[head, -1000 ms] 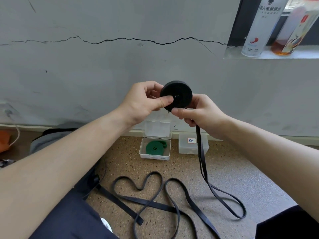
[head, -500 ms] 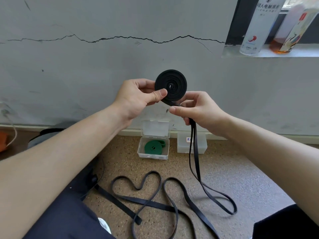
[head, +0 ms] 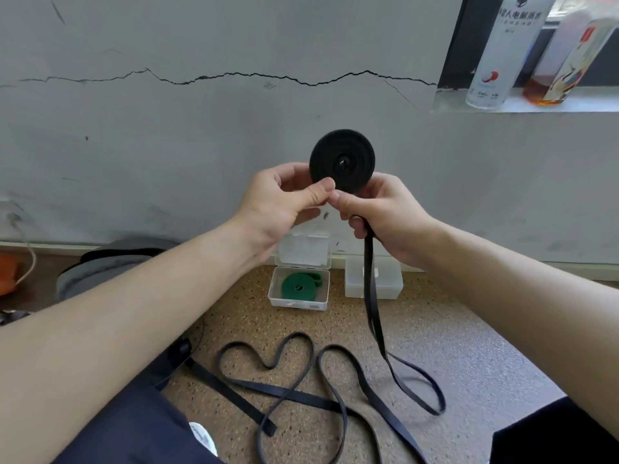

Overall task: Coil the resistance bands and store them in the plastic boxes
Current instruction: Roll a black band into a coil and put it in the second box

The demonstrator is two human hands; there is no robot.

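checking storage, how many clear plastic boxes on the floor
2. An open clear plastic box holding a coiled green band; a closed clear plastic box just right of it. More may be hidden.

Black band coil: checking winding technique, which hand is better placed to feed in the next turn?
Probably the right hand: it grips the loose tail below the black coil, while the left hand pinches the coil's edge.

White bottle (head: pixel 505 55) cut off above, loose black band (head: pixel 298 398) cut off below.
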